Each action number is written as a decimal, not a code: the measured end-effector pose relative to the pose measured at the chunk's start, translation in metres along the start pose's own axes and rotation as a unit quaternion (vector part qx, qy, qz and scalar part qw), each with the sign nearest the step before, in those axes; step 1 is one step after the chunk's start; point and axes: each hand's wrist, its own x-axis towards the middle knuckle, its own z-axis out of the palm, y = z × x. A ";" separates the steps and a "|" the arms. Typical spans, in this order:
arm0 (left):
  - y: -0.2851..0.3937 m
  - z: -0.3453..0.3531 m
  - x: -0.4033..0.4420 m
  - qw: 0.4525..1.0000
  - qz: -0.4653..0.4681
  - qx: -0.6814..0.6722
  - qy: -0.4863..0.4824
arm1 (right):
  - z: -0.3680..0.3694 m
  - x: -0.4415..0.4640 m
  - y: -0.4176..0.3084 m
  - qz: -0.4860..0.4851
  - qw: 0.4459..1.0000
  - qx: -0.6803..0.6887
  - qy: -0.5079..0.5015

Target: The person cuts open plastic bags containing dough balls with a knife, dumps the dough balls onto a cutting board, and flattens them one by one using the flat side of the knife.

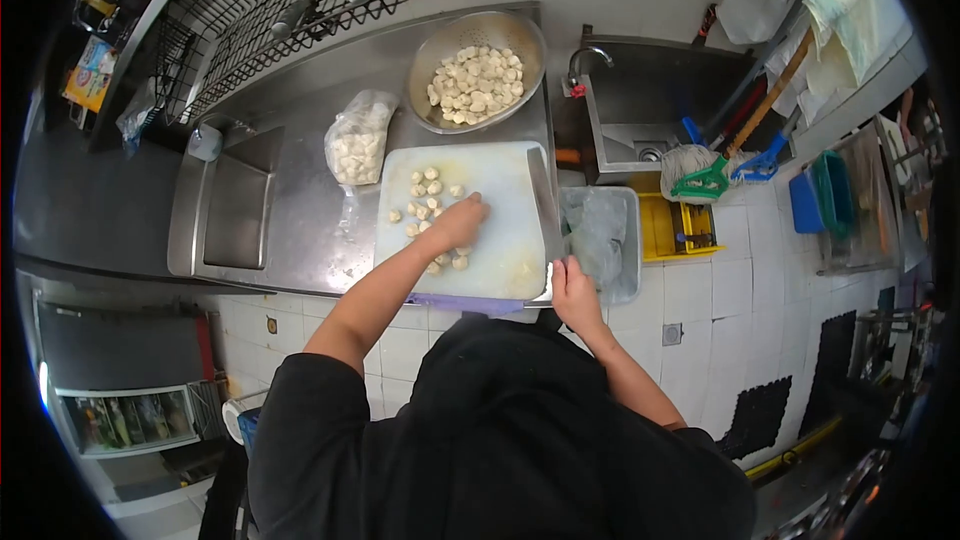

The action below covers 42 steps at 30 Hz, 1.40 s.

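Note:
Several small pale round pieces (432, 187) lie on the left half of a white cutting board (500, 240). My left hand (462, 221) is over the middle of the board beside them, its fingers drawn together; anything between them is hidden. At the board's right edge, my right hand (574, 292) is closed around the handle of a large knife (543, 202), whose blade points away from me. A clear bag of similar pieces (358, 145) stands left of the board. Behind it, a metal colander (424, 55) holds many halved-looking pieces.
Right of the board is a plastic tub (630, 240) with clear bags. A sink (236, 202) is at the left of the steel counter (300, 240), and a second sink (625, 130) stands back right near mops (705, 178). A wire rack (240, 40) hangs back left.

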 end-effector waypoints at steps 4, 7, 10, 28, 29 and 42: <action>0.006 -0.009 -0.009 0.997 0.000 -0.046 0.067 | 0.004 0.007 0.008 0.046 0.989 -0.127 -0.061; 0.023 -0.048 -0.012 0.973 0.028 -0.132 0.187 | 0.007 0.003 0.009 0.052 0.990 -0.118 -0.055; 0.022 -0.113 0.017 0.943 0.054 -0.147 0.292 | 0.011 0.005 0.013 0.072 0.990 -0.110 -0.060; -0.209 -0.095 0.124 0.939 -0.143 -0.116 0.291 | 0.131 -0.039 -0.068 0.184 0.952 -0.237 0.059; -0.219 -0.087 0.126 0.956 -0.115 -0.051 0.265 | 0.138 -0.042 -0.071 0.206 0.944 -0.244 0.080; -0.025 -0.013 -0.020 0.913 0.177 -0.273 0.246 | 0.078 -0.038 -0.026 0.155 0.978 -0.131 -0.057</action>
